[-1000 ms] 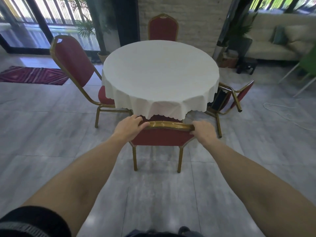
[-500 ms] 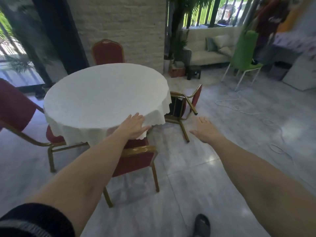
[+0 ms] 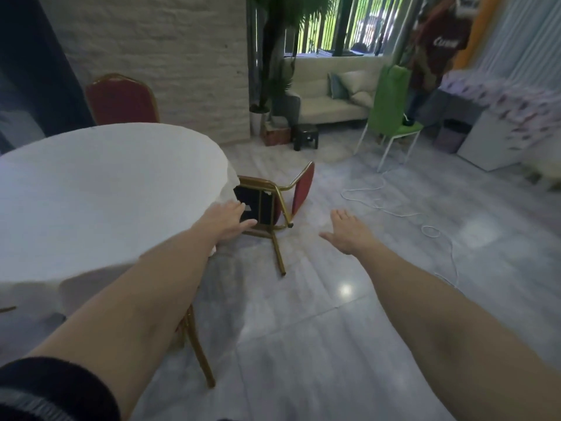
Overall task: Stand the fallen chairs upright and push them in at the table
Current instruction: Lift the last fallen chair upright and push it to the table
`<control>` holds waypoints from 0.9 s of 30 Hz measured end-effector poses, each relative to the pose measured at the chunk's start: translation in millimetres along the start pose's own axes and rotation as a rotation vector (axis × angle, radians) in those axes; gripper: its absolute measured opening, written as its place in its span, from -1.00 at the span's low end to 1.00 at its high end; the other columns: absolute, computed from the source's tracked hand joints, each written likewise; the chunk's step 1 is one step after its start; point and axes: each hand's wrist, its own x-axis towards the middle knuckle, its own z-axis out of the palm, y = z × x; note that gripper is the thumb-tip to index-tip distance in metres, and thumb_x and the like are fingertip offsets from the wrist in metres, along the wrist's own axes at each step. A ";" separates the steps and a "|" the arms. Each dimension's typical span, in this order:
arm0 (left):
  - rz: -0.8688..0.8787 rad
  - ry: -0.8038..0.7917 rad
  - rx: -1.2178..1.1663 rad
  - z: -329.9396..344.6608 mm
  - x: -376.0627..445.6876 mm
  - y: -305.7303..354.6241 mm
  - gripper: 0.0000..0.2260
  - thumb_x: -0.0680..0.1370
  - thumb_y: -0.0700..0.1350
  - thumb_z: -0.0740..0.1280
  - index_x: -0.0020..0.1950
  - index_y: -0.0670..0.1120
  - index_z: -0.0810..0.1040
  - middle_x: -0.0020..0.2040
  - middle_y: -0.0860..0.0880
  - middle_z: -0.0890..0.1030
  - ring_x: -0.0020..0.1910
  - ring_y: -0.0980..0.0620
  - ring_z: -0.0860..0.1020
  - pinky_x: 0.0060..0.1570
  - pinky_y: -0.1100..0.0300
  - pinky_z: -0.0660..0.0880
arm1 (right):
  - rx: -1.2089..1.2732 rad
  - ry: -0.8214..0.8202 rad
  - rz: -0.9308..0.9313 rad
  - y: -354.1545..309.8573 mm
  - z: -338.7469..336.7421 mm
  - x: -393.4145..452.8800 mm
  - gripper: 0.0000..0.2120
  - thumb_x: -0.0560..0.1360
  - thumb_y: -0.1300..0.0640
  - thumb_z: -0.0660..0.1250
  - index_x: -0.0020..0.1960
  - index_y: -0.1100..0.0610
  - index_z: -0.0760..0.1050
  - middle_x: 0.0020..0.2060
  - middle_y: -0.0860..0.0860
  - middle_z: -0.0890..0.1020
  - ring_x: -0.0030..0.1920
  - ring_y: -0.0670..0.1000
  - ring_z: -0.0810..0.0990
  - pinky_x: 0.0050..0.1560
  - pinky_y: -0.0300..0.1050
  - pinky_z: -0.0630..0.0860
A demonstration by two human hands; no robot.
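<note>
A red chair with a gold frame [image 3: 274,202] lies tipped over on the floor beside the right edge of the round table [image 3: 100,189], its legs pointing toward me and its black underside showing. My left hand [image 3: 226,218] is stretched out open in front of that underside, holding nothing. My right hand [image 3: 349,230] hovers open over the floor to the right of the chair. An upright red chair [image 3: 121,100] stands behind the table. Under my left forearm a gold leg [image 3: 200,354] of the near chair shows at the table's edge.
A white cable [image 3: 394,208] snakes across the grey tiles on the right. A green chair [image 3: 391,110], a black stool [image 3: 305,135], a sofa [image 3: 328,95] and a potted plant [image 3: 273,65] stand at the back. A person [image 3: 437,47] is by the far right counter.
Both hands let go of the near chair's back, now tucked at the table. The view swung right and closer to the fallen chair, and both open hands have reached toward it.
</note>
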 end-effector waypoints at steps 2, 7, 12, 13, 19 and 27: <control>-0.012 -0.032 0.005 -1.3 28.0 12.8 -0.34 0.59 0.28 -0.02 0.53 -0.14 0.18 0.53 -0.12 0.25 0.50 -0.10 0.21 0.47 -0.05 0.19 | -0.009 -0.013 -0.006 22.3 -1.1 22.8 -0.24 0.60 -0.20 0.08 0.57 0.24 -0.09 0.57 0.16 0.01 0.57 0.13 -0.04 0.54 0.04 -0.03; 0.002 -0.072 0.001 -7.8 106.5 34.6 -0.33 0.60 0.26 -0.01 0.56 -0.17 0.07 0.57 -0.11 0.12 0.57 -0.07 0.04 0.52 -0.05 0.06 | 0.002 -0.035 -0.020 65.5 -3.0 93.8 -0.25 0.61 -0.20 0.07 0.57 0.25 -0.10 0.57 0.17 0.01 0.56 0.14 -0.04 0.53 0.05 -0.03; -0.003 -0.113 0.001 0.2 212.5 33.7 -0.31 0.59 0.28 -0.01 0.56 -0.15 0.07 0.58 -0.09 0.11 0.57 -0.07 0.02 0.52 -0.07 0.04 | -0.037 -0.023 -0.027 106.6 -2.8 187.9 -0.26 0.60 -0.21 0.07 0.56 0.25 -0.05 0.55 0.15 0.08 0.56 0.14 -0.01 0.53 0.06 0.04; 0.001 -0.119 -0.003 -0.1 235.4 32.6 -0.32 0.59 0.28 -0.01 0.56 -0.15 0.06 0.58 -0.09 0.11 0.57 -0.07 0.02 0.52 -0.07 0.04 | -0.032 -0.030 -0.027 114.2 -4.1 209.7 -0.26 0.60 -0.21 0.07 0.56 0.25 -0.05 0.55 0.15 0.09 0.56 0.14 0.00 0.52 0.06 0.05; 0.018 -0.139 0.010 -19.6 375.9 23.0 -0.34 0.60 0.27 -0.02 0.56 -0.13 0.09 0.58 -0.07 0.12 0.56 -0.06 0.04 0.53 -0.06 0.02 | -0.026 -0.051 -0.001 157.9 -24.4 336.1 -0.30 0.61 -0.16 0.11 0.55 0.23 0.00 0.53 0.15 0.13 0.55 0.14 0.05 0.52 0.05 0.07; 0.064 -0.172 -0.042 -28.8 526.9 28.5 -0.35 0.60 0.25 0.03 0.54 -0.15 0.13 0.56 -0.11 0.17 0.53 -0.08 0.16 0.48 -0.01 0.13 | -0.025 -0.115 -0.014 209.2 -34.4 478.6 -0.32 0.62 -0.11 0.13 0.55 0.24 -0.02 0.55 0.15 0.10 0.55 0.14 0.03 0.52 0.04 0.07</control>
